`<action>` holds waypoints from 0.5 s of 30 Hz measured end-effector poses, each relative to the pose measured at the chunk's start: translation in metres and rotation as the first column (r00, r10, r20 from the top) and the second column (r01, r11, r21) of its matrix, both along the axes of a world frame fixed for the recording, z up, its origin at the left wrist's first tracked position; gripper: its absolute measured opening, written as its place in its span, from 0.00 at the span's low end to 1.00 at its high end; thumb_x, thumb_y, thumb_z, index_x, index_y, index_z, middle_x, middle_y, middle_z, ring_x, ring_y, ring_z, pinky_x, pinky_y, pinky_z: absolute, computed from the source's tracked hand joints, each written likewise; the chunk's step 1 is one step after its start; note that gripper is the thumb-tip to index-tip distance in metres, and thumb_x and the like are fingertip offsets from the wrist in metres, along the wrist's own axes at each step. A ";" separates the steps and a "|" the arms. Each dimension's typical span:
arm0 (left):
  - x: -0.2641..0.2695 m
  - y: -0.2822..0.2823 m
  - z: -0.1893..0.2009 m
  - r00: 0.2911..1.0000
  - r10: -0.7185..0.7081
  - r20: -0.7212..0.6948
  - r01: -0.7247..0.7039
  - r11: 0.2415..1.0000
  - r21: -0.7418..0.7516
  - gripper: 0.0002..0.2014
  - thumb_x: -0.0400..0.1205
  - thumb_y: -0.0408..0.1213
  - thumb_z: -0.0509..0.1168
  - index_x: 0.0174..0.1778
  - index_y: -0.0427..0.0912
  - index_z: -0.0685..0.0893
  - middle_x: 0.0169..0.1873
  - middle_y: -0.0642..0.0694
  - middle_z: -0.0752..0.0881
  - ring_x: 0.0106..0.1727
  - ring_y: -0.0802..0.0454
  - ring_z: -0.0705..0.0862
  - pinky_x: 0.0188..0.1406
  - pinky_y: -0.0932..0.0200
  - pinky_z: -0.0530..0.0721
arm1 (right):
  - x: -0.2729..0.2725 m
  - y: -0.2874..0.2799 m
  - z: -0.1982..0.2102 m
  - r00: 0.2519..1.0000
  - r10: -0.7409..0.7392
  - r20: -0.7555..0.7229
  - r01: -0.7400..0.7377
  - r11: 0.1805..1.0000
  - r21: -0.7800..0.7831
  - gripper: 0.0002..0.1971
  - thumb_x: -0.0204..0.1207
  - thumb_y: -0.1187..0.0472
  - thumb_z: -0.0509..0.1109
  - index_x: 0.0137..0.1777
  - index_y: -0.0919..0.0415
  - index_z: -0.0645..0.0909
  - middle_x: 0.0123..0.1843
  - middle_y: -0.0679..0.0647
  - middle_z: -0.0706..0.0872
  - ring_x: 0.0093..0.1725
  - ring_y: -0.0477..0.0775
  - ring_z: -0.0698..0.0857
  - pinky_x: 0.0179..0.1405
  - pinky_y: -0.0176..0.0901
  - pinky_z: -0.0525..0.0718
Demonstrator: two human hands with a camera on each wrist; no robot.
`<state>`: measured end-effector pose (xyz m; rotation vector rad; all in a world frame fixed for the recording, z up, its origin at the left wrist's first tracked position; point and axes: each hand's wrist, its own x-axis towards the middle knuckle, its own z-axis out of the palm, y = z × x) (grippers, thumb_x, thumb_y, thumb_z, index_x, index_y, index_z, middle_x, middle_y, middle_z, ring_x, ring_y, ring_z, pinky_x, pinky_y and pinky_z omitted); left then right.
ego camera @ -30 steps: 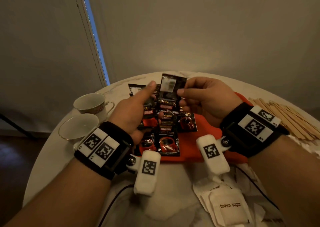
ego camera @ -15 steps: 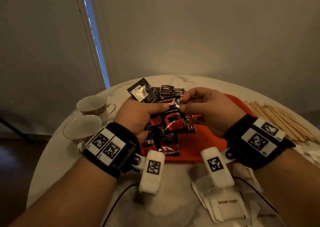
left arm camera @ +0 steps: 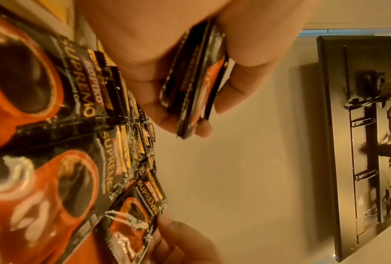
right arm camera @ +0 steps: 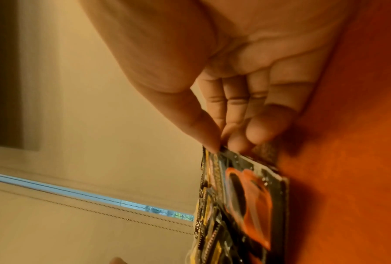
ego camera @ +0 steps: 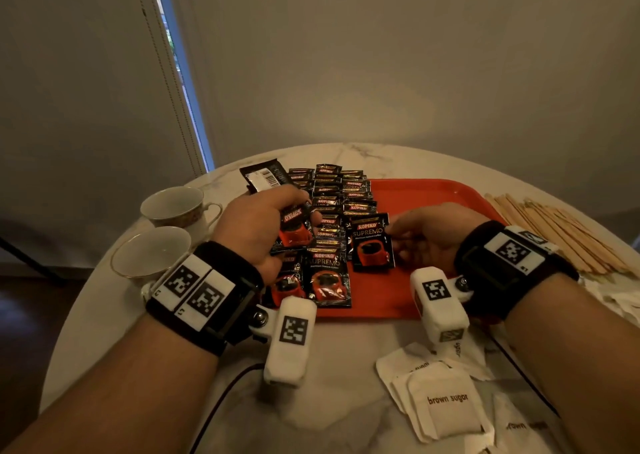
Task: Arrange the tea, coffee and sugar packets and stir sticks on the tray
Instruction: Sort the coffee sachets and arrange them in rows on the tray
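Black-and-red Kopiko coffee packets (ego camera: 332, 190) lie in overlapping columns on the left part of the orange tray (ego camera: 433, 193). My left hand (ego camera: 304, 211) grips a small stack of coffee packets (left arm camera: 194, 80) just above those columns. My right hand (ego camera: 398, 235) pinches the right edge of one coffee packet (ego camera: 372, 245) between thumb and fingertips (right arm camera: 212, 144). That packet lies on the tray at the near end of the right column. Wooden stir sticks (ego camera: 561, 231) lie on the table right of the tray. White brown sugar packets (ego camera: 443, 405) lie in front of the tray.
Two white teacups (ego camera: 173, 204) (ego camera: 149, 251) stand on the round marble table (ego camera: 346, 367) left of the tray. A barcode-side packet (ego camera: 263, 176) sticks out at the far left of the columns. The tray's right half shows bare orange. A cable runs over the near table edge.
Both hands came down from holding a packet raised above the tray. The right hand has brought one packet down onto the tray's right column; the left hand keeps its stack.
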<state>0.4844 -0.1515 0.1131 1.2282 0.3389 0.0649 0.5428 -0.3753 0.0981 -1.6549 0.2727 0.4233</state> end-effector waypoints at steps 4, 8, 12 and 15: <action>-0.001 0.002 0.001 1.000 -0.022 0.000 0.022 1.000 0.000 0.09 0.81 0.34 0.72 0.56 0.37 0.86 0.37 0.38 0.92 0.37 0.45 0.91 0.54 0.45 0.88 | -0.001 0.001 0.001 0.999 0.034 -0.015 -0.035 0.998 -0.054 0.04 0.76 0.73 0.74 0.48 0.67 0.86 0.34 0.58 0.88 0.31 0.51 0.84 0.33 0.41 0.82; -0.002 0.002 0.002 0.999 -0.039 0.001 0.039 0.999 0.011 0.07 0.82 0.34 0.72 0.53 0.37 0.86 0.37 0.37 0.92 0.35 0.45 0.91 0.50 0.47 0.90 | 0.000 0.005 0.002 0.998 0.059 -0.036 -0.062 0.996 -0.067 0.04 0.77 0.74 0.74 0.49 0.68 0.86 0.32 0.58 0.88 0.31 0.52 0.85 0.34 0.42 0.85; -0.001 0.002 0.001 0.999 -0.047 0.011 0.047 0.999 0.018 0.05 0.82 0.33 0.71 0.52 0.36 0.86 0.36 0.37 0.92 0.34 0.46 0.91 0.43 0.51 0.90 | -0.001 0.006 0.002 0.998 0.063 -0.024 -0.065 0.996 -0.067 0.04 0.77 0.74 0.74 0.49 0.68 0.87 0.37 0.60 0.88 0.34 0.53 0.87 0.38 0.44 0.87; 0.000 0.002 -0.001 0.997 -0.072 0.010 0.071 0.997 0.024 0.07 0.82 0.32 0.71 0.54 0.35 0.86 0.37 0.37 0.92 0.34 0.46 0.91 0.44 0.50 0.90 | 0.000 0.005 0.000 0.998 0.060 -0.003 -0.060 0.997 -0.049 0.05 0.77 0.72 0.74 0.52 0.68 0.87 0.42 0.61 0.89 0.37 0.55 0.88 0.42 0.47 0.88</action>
